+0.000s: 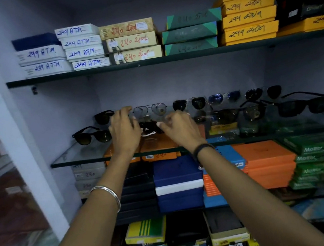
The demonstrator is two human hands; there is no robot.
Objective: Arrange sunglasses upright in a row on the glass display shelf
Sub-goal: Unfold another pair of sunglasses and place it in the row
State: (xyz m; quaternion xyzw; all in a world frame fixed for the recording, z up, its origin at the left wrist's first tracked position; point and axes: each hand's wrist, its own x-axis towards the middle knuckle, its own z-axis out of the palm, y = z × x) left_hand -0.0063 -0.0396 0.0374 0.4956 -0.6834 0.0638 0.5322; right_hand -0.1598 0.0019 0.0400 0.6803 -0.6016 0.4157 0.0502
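Note:
Two rows of sunglasses stand on the glass display shelf [74, 156]. The back row holds a dark pair [103, 117], a clear-lens aviator pair [151, 109], a dark aviator pair [188, 104], a blue-lens pair [224, 97] and another dark pair [263, 93]. In front stand a black pair [92, 135] at the left and a large black pair [304, 105] at the right. Between my hands lies a dark pair with a white tag [150, 127]. My left hand [123, 130] covers its left end. My right hand [179, 127] curls over its right end.
Stacked labelled boxes fill the upper shelf [138, 64]. Orange, blue, green and black boxes [178, 183] are piled under the glass shelf. A glass door frame [7, 123] stands at the left. More front-row sunglasses [237, 114] crowd the right half.

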